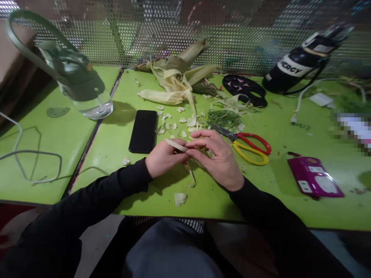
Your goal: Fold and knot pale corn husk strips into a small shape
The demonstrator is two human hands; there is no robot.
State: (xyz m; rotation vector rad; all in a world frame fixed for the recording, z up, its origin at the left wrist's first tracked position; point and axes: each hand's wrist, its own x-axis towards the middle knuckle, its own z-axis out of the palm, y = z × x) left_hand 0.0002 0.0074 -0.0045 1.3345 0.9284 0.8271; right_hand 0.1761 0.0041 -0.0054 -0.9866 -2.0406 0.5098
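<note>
Both hands meet above the green table. My left hand [165, 156] is closed on a pale strip of corn husk [176, 145], which passes over its fingers. My right hand [216, 158] pinches the same strip at the fingertips, touching the left hand. A thin tail of husk [190, 175] hangs below them. Beyond the hands lie small cut husk pieces [182, 120] and a heap of corn husks [174, 79]. Scissors [243, 141] with one red and one yellow handle rest by my right hand, beside a bundle of thin green strands [224, 119].
A black phone [143, 131] lies left of the hands. Farther left stands a green water bottle [81, 81]; a black bottle [298, 63] leans at the back right. A black palette-shaped item [245, 88] and a purple packet [314, 177] are on the right. Perforated mesh [130, 34] borders the back.
</note>
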